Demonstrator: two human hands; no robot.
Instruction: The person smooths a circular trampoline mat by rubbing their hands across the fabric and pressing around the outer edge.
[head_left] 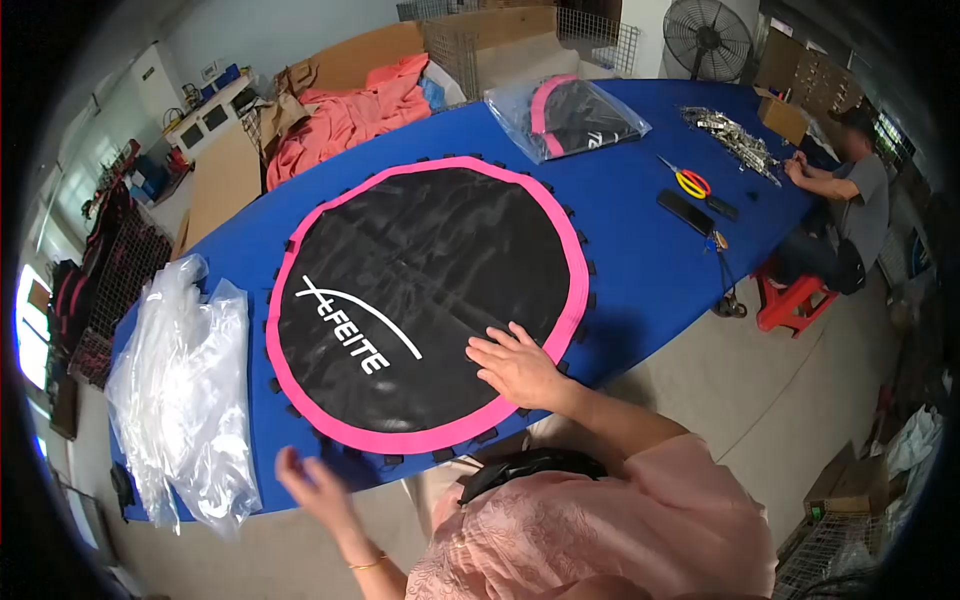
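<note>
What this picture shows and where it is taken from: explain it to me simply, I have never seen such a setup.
There is no machine here: a person works with two bare hands, and the single picture comes from a camera worn on their head, looking forward and down. The wide lens bends the edges.

On the blue table lies a round black mat with a pink border. The right hand rests spread on it, gripping nothing. The left hand, blurred, is near the table's close edge and seems to hold nothing.

To the left lie clear plastic bags; at the back, a bagged black-and-pink piece; to the right, scissors and metal pieces, with another person seated beyond.
</note>
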